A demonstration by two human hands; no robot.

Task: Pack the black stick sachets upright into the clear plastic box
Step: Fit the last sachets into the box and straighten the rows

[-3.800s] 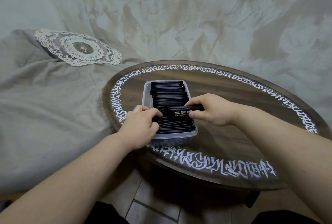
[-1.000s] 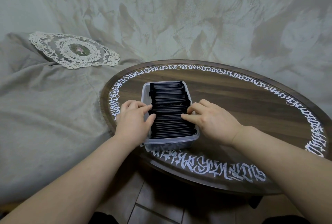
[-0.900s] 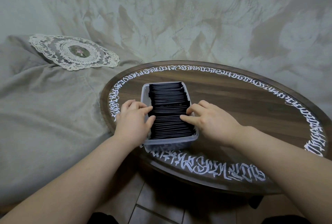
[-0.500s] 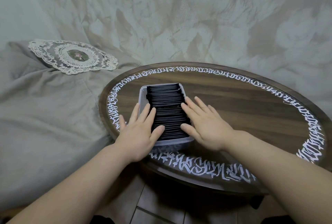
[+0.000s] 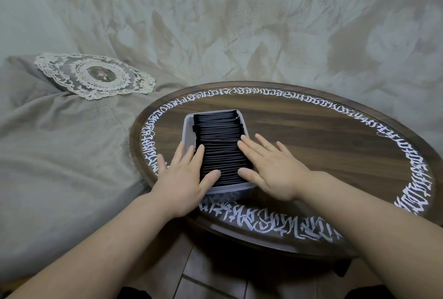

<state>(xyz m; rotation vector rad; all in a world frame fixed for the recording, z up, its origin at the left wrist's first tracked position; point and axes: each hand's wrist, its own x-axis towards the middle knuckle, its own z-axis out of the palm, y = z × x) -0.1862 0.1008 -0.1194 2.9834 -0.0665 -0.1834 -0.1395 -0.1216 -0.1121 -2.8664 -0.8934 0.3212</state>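
both hands flattened since earlier: left hand, right hand press sachets in box.

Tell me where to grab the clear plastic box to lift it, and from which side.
Probably best: take the clear plastic box by its two long side walls, one hand from each side, under the rim. The left hand and right hand already lie flat along those sides. The black stick sachets fill it to the rim, so there is little room to grip from above.
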